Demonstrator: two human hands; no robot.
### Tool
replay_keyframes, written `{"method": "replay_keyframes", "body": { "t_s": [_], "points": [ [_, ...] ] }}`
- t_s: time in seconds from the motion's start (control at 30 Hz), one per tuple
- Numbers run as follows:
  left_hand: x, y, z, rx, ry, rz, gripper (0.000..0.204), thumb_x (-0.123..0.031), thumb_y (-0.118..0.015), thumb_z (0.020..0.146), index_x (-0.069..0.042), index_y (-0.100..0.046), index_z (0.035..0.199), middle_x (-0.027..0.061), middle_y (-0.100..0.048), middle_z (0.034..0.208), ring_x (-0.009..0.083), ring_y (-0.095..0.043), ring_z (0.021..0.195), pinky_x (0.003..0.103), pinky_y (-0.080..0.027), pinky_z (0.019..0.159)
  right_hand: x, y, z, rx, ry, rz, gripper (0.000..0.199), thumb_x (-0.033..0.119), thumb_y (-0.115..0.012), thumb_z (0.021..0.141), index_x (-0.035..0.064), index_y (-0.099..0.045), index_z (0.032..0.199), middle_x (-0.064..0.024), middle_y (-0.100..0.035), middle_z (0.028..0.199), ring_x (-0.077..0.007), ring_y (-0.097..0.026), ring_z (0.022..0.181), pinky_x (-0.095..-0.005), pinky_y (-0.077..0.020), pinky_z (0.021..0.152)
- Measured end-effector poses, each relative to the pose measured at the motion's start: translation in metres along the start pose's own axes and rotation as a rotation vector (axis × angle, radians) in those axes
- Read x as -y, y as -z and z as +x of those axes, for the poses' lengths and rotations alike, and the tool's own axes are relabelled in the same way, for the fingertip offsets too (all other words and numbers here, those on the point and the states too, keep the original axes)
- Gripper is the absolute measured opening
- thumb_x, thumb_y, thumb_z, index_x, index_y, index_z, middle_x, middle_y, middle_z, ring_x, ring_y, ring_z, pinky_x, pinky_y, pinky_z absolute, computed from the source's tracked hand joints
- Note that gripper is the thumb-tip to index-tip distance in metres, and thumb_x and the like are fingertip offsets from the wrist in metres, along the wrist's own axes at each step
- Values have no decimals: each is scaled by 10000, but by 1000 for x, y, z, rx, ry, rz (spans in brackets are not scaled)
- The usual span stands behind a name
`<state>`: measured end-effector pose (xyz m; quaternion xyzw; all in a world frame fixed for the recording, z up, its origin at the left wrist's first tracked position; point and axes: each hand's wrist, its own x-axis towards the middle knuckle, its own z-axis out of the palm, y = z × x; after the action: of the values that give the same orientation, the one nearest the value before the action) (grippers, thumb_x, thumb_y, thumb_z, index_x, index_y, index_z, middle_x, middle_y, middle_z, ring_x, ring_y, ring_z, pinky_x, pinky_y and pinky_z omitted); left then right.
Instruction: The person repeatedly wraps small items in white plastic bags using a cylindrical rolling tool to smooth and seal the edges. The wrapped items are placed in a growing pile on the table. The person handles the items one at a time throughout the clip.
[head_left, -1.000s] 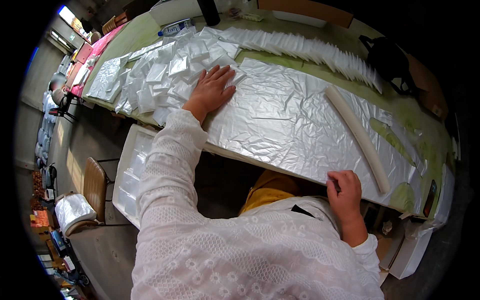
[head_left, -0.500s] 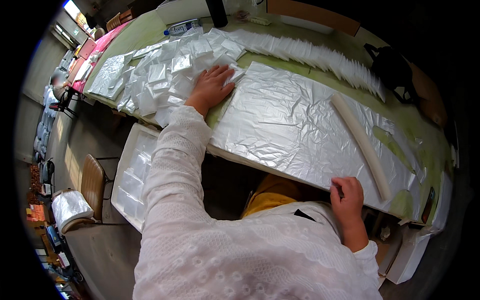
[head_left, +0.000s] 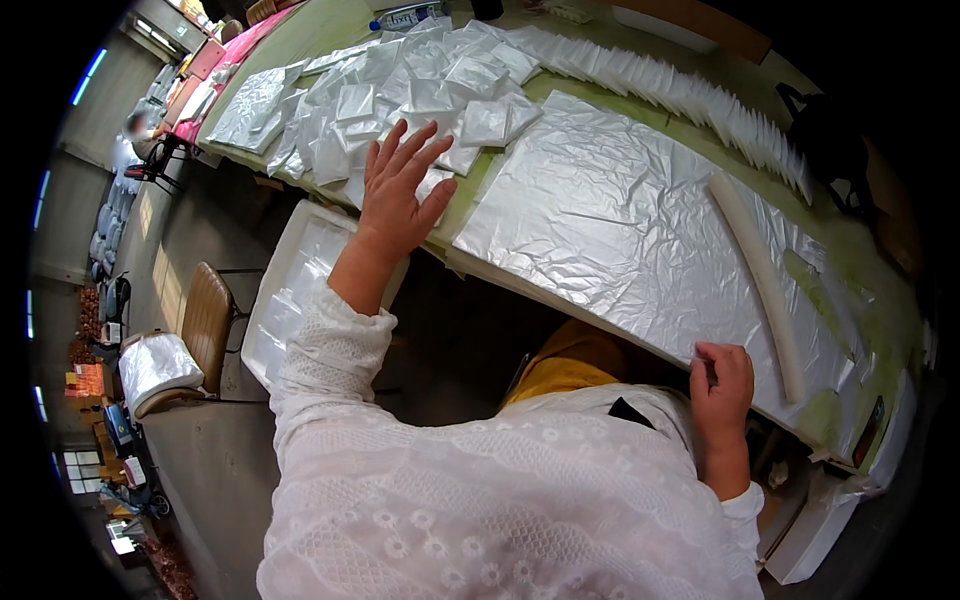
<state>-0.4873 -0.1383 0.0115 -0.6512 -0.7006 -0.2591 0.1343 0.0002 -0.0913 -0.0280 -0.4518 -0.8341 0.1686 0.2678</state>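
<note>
My left hand (head_left: 400, 200) is raised over the near edge of the table with its fingers spread, holding nothing. Just beyond it lies a loose heap of folded clear plastic bags (head_left: 400, 85). My right hand (head_left: 723, 385) is at the table's near edge, beside a wide crinkled plastic sheet (head_left: 610, 220). Its fingers are curled in, and whatever they hold, if anything, is hidden. A long pale, slightly curved tube or stick (head_left: 757, 285) lies across the sheet, beyond the right hand.
Folded bags stand in a long row (head_left: 670, 95) along the far side. Behind them are a water bottle (head_left: 410, 16) and a black bag (head_left: 835, 150). A white tub (head_left: 262, 315) holding clear plastic pieces sits below the table, near a brown chair (head_left: 207, 315). Someone sits farther left.
My left hand has lifted off the heap of bags and drawn back toward me, fingers spreading. My right hand has stayed at the table edge. The view has shifted slightly.
</note>
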Motion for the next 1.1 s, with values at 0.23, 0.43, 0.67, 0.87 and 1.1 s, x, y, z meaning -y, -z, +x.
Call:
{"method": "replay_keyframes", "body": {
  "t_s": [0.23,0.43,0.67,0.87,1.1],
  "points": [
    [16,-39,-52,183,110,-65,428,-387,-588,998,-254,-627,1403,39,-482,1576,376,-285,1529,617,-135,1239,-2,2,2,13,44,11,211,54,-719,829,65,-702,1039,-107,-631,939,-304,-617,874,-413,-496,794],
    [23,-39,-48,137,36,14,489,-335,-620,966,-232,-583,1442,35,-473,1577,368,-310,1516,601,-150,1236,-3,-2,1,-38,78,-2,218,44,-715,829,61,-705,1046,-108,-631,952,-302,-615,880,-413,-499,794],
    [91,-67,-73,-454,770,-64,963,-618,-585,956,-74,-179,1639,237,-193,1678,414,-155,1561,620,-111,1229,-3,-1,-1,-24,79,14,225,37,-714,827,60,-708,1051,-104,-639,966,-294,-619,887,-411,-507,798],
    [56,-69,-62,-112,824,-140,1027,-709,-500,961,-83,-72,1654,226,-78,1711,421,-57,1582,642,-70,1226,-2,1,-3,-17,47,54,227,47,-725,825,56,-711,1052,-97,-634,936,-277,-619,840,-399,-513,776],
    [51,-58,-63,-262,437,-41,810,-462,-547,1045,-66,-168,1640,222,-143,1695,432,-112,1564,581,-121,1237,-34,71,7,-387,79,-448,428,97,-725,834,125,-679,1259,-132,-632,1166,-334,-596,1070,-447,-492,945]
  ]
}}
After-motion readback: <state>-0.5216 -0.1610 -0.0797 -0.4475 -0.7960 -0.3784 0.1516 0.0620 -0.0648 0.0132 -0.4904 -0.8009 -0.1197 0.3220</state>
